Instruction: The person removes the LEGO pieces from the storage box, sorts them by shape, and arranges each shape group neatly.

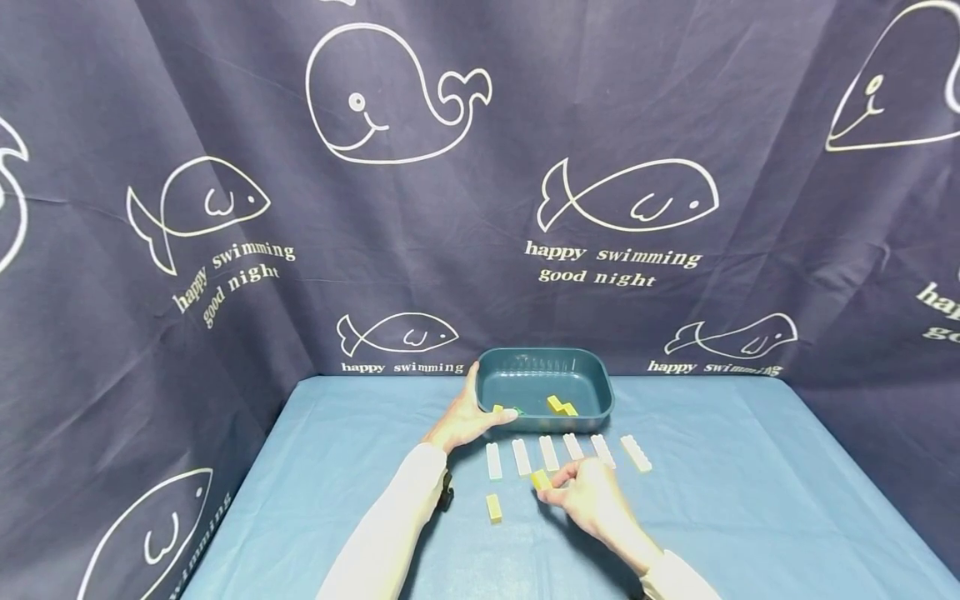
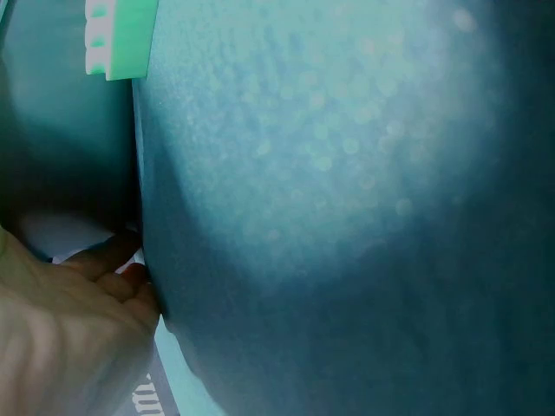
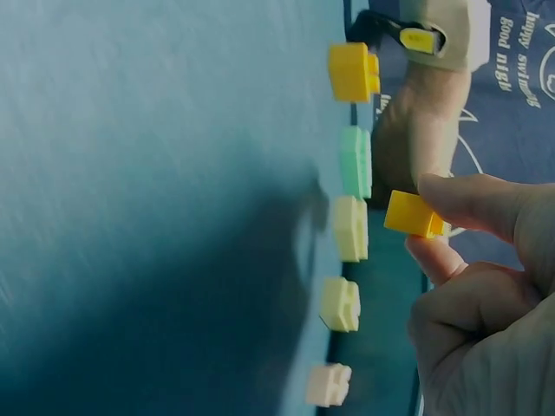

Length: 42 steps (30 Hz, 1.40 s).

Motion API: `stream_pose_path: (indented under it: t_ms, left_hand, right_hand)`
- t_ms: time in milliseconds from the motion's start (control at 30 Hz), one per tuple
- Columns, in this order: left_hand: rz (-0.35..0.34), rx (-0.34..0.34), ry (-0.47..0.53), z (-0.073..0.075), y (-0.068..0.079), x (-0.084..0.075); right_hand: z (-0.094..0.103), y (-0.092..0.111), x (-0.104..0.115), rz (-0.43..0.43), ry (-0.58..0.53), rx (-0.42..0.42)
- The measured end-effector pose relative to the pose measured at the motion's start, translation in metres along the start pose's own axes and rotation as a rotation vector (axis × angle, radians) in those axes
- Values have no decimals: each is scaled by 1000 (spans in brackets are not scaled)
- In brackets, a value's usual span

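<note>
1. Yellow block [image 1: 541, 481]: pinched in the right hand's [image 1: 594, 497] fingertips before the row, not yet placed.
2. Six pale blocks [image 1: 549, 453] and another yellow one [image 1: 493, 508] already laid out.
3. Tray [image 1: 555, 424], gripped by the left hand [image 1: 465, 418]: yellow pieces [image 1: 556, 404] remain.

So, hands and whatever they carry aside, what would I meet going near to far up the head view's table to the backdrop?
Lone yellow block, row of six pale blocks, dark teal bin, printed dark curtain.
</note>
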<state>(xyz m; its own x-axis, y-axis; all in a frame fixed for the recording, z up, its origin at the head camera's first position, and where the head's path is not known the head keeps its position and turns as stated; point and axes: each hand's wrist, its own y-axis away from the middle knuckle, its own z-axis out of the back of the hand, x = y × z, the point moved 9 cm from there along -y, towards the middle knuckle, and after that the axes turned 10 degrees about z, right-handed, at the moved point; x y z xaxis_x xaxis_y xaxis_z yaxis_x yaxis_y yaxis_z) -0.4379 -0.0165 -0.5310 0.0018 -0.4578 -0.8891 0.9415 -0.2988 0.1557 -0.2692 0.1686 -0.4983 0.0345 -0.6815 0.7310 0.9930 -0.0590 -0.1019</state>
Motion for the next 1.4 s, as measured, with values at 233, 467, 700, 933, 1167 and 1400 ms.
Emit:
stream_pose_path:
  t_ms: [233, 467, 700, 933, 1167, 1400]
  left_hand:
    - [6, 0, -11, 0, 0, 0]
    - [-27, -6, 6, 1, -2, -2]
    - [-31, -2, 13, 0, -2, -1]
    - [-24, 2, 10, 0, -1, 1]
    - [-27, 1, 20, -1, -1, 2]
    - [-5, -5, 18, 0, -3, 4]
  right_hand:
    - [-16, 7, 0, -11, 5, 24]
    - [-24, 10, 0, 4, -6, 34]
    - [-30, 11, 0, 17, 14, 38]
    - [-33, 11, 1, 25, 24, 36]
    - [-57, 1, -30, 60, 60, 52]
    - [-60, -1, -30, 58, 78, 43]
